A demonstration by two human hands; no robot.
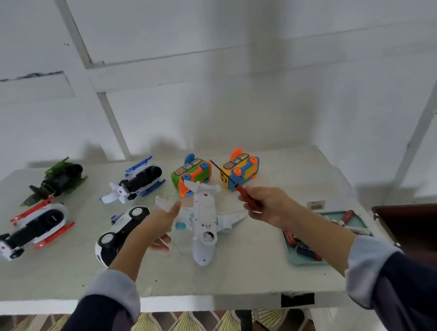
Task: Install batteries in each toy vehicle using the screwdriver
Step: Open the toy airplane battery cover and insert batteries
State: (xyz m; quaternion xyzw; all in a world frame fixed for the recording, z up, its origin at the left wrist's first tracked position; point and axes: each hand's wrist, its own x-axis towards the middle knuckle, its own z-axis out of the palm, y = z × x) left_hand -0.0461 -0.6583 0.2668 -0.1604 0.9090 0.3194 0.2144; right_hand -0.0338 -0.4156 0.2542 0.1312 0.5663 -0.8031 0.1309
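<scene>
Right hand (pixel 266 205) gripping red-handled screwdriver (pixel 238 187), fingers curled round handle, shaft pointing up and away. Left hand (pixel 161 228) open, fingers loose, hovering just left of white toy airplane (pixel 205 220); contact with it unclear. Airplane lies belly-up at counter (pixel 58 274) centre. Police car (pixel 121 232) on its side beside left wrist. Three helicopters left: green (pixel 56 180), blue-white (pixel 137 183), red-white (pixel 29 232). Two small buses behind airplane: green-orange (pixel 190 176), yellow-blue (pixel 240 169). Teal tray (pixel 304 261) with batteries (pixel 309 252) under right forearm.

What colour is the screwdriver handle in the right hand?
Red-orange, on the screwdriver gripped by the right hand; head view.
</scene>
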